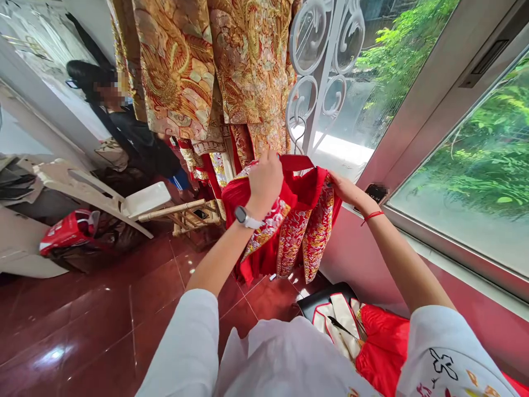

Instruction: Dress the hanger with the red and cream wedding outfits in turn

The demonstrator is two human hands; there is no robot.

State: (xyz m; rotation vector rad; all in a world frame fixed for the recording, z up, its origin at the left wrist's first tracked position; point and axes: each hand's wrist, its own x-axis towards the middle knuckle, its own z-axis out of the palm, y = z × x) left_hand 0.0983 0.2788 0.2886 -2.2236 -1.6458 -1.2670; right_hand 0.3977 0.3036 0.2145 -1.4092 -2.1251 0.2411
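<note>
A red skirt-like garment with gold and silver embroidered panels [293,237] hangs in front of me. Its top is on a red hanger [296,162], whose metal hook [301,135] points up. My left hand [266,182], a watch on its wrist, is closed, with fingers curled on the cloth at the upper left of the garment. At the upper right edge, my right hand [344,190] is closed on the cloth; its fingertips are partly hidden behind the fabric.
Gold embroidered garments [177,66] hang ahead. A person in dark clothes [128,127] is at the left, near a white chair [144,198] and a bamboo stand [194,215]. A phone [376,193] lies on the sill. Red and cream clothing [380,336] rests on a black seat [308,306].
</note>
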